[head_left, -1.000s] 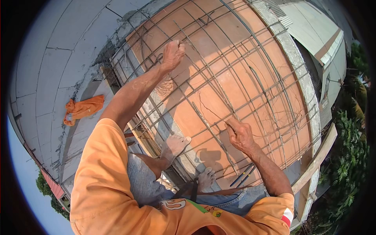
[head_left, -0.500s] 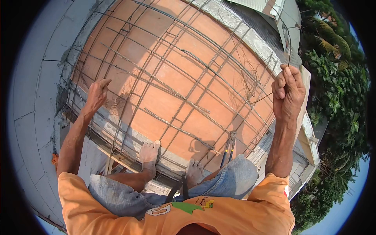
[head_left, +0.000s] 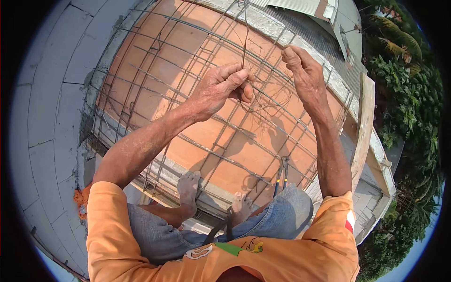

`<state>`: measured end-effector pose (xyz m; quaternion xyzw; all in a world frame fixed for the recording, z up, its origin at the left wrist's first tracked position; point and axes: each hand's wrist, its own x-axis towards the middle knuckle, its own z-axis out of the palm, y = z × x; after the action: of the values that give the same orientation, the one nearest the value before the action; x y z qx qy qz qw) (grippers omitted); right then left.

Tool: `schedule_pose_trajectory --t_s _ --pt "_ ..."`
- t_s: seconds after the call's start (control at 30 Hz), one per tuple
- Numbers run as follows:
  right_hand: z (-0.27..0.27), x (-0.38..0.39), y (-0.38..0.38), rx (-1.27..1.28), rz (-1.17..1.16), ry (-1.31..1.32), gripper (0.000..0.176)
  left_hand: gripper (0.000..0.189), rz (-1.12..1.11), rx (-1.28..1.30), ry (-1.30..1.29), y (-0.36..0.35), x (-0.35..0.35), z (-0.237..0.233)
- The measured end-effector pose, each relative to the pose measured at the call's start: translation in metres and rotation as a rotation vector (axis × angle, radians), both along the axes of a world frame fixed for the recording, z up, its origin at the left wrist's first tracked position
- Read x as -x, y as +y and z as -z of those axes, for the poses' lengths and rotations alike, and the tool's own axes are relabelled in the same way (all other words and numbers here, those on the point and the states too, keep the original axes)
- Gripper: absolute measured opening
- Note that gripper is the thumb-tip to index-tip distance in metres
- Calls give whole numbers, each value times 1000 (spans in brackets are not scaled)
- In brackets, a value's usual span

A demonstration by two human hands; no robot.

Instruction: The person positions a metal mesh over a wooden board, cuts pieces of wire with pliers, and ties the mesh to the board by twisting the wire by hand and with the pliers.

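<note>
Hands now together, were apart | left hand [head_left: 221, 89] clenches wire bundle [head_left: 244, 47] | right hand [head_left: 303, 70] pinches, probably drawing one strand out

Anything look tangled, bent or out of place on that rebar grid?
The thin wire between left hand and right hand hangs in a loose tangle. Pliers lie loose on the rebar grid by the right knee.

orange short-sleeve tee [head_left: 136, 225], green and yellow print [head_left: 237, 247] up front, red-and-white patch [head_left: 349, 221] on right sleeve, faded blue jeans [head_left: 159, 237], bare feet [head_left: 189, 184], bare left hand [head_left: 218, 89], bare right hand [head_left: 306, 71]
</note>
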<state>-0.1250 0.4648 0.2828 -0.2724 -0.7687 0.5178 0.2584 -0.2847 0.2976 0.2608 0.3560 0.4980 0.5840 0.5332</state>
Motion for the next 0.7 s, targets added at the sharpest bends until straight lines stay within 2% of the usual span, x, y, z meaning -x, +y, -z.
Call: schedule_pose_trajectory --t_s 0.03,0.1,0.13,0.2,0.23,0.3,0.33,0.4,0.5,0.53,0.57,0.63,0.7 --pt "22 -11 -4 -118 25 -199 63 32 -2 2 8 -2 5 3" --pt "64 -35 -28 -407 -161 -381 78 30 -58 -40 -86 -5 15 8" --pt "83 -46 -41 -405 -159 -376 78 29 -66 -37 -123 -6 19 9" --pt "116 -58 -65 -687 -165 -502 85 29 -94 -50 -181 -7 22 6" --pt "126 -56 -70 -688 -160 -501 85 28 -124 -66 -246 -6 22 5" --pt "142 -51 -77 -940 3 -551 73 28 -123 -70 -272 -8 21 1" --pt "152 -53 -74 -938 7 -550 73 28 -124 -71 -285 -11 21 -4" --pt "167 -55 -57 -954 35 -662 57 27 -154 -105 -279 -13 33 -18" --pt "126 -67 -33 -923 49 -613 55 24 -297 -176 -285 -21 71 -51" --pt "115 -67 -24 -967 109 -524 49 23 -355 -202 -276 -23 84 -64" --pt "98 -61 -17 -969 107 -529 49 21 -353 -296 -294 -24 103 -71" --pt "59 -47 -3 -1009 134 -314 46 20 -378 -349 -307 -23 130 -83" --pt "38 -33 9 -1007 146 -273 43 19 -336 -465 -299 -20 145 -96"
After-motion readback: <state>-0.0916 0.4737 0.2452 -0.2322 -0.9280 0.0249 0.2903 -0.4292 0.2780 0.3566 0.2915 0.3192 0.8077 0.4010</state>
